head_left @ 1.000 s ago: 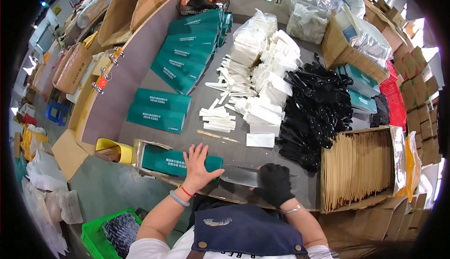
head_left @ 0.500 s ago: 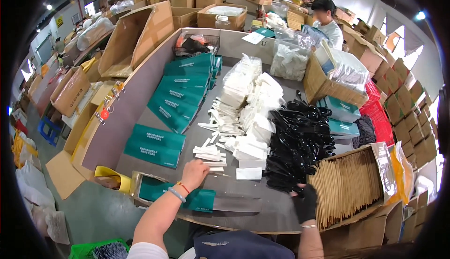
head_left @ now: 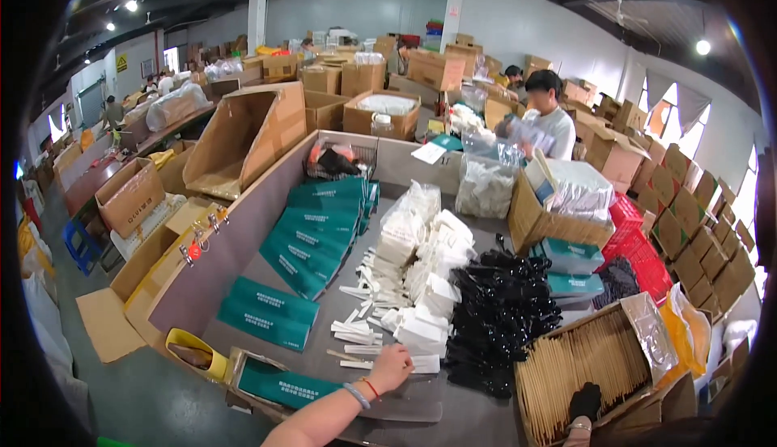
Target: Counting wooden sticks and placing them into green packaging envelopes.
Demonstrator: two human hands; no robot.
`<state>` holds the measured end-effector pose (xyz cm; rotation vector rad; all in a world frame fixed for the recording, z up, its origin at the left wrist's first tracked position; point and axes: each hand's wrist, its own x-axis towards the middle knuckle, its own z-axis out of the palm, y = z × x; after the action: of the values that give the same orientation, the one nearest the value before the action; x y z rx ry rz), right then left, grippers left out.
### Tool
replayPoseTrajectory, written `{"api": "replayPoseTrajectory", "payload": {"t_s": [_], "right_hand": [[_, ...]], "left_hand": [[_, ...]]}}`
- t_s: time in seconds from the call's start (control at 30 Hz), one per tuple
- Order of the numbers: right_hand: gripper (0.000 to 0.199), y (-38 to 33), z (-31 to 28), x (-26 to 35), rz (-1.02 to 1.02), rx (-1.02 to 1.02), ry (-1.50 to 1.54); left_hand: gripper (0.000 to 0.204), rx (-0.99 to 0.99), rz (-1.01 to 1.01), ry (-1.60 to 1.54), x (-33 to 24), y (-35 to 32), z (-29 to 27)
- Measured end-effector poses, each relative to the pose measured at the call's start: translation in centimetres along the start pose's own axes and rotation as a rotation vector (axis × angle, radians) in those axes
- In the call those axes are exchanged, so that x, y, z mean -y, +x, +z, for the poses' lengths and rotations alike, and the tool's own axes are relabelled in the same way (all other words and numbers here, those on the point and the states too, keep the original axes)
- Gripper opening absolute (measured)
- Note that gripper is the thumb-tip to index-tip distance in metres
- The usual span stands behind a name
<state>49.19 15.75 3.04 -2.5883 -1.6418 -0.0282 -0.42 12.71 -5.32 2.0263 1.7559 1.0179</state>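
Note:
My left hand (head_left: 392,368), bare with a red cord and a pale bangle at the wrist, has its fingers bent together at the edge of a white paper packet (head_left: 426,363). Thin white paper strips (head_left: 356,338) lie beside it, with a slim wooden stick (head_left: 344,355) among them. My right hand (head_left: 586,401), in a black glove, rests closed on the wooden chopsticks (head_left: 558,366) packed in a carton; what its fingers grip is hidden. Between the hands spreads a heap of black plastic cutlery (head_left: 494,309), with a pile of white packets (head_left: 425,285) to its left.
Green printed sleeves (head_left: 312,236) lie fanned at the left, with more in a small carton (head_left: 235,374) near the front edge. Grey panels (head_left: 235,244) wall the table. A carton of bagged items (head_left: 558,204) and red crates (head_left: 623,228) stand right. A person (head_left: 558,127) works beyond.
My left hand has moved right from the paper strips to the white packet. My right hand has gone from the black cutlery to the chopstick carton. The view has tilted up.

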Motion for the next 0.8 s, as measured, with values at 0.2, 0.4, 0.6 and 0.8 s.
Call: {"api": "replayPoseTrajectory", "payload": {"t_s": [0.2,0.4,0.6,0.8], "right_hand": [[0.025,0.8,1.1,-1.1,-0.074,0.015,-0.111],[0.026,5.2,3.9,-2.1,-0.118,0.101,-0.258],[0.026,5.4,2.7,-0.6,-0.069,0.144,-0.288],[0.028,7.4,6.5,-3.6,-0.171,0.081,-0.401]], "left_hand": [[0.024,0.012,-0.078,0.177,-0.3,0.2,1.7],[0.030,0.119,-0.093,0.175,-0.7,1.7,0.8],[0.030,0.288,-0.109,-0.121,-2.2,0.6,-2.3],[0.027,0.559,0.142,0.148,-3.8,-4.6,-6.3]]}}
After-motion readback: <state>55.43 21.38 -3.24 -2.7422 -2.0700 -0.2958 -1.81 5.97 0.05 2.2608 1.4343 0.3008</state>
